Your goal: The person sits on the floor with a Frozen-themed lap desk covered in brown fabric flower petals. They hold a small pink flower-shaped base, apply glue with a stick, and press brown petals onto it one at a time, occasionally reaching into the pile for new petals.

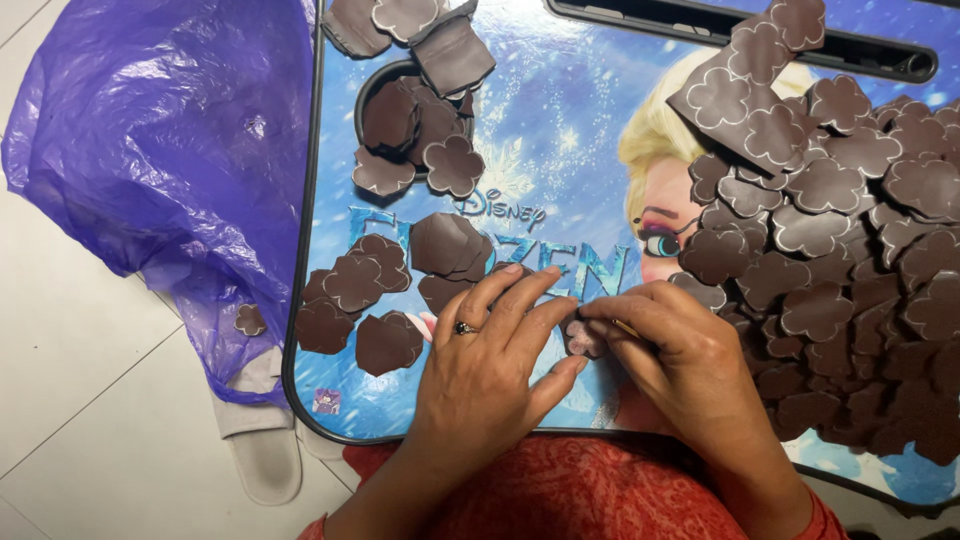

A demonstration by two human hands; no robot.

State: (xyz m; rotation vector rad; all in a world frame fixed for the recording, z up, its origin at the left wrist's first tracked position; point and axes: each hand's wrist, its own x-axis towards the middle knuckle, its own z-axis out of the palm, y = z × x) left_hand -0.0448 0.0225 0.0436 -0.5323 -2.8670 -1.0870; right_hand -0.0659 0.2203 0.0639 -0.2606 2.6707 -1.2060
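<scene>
1 brown flower-shaped piece (583, 338) is pinched between left hand (490, 365), fingers spread flat at 9 o'clock, and right hand (680, 350), fingers curled at 3 o'clock.

small brown flower-shaped cutout (583, 338) lies flat on the blue tray, pinched between fingertips.
</scene>
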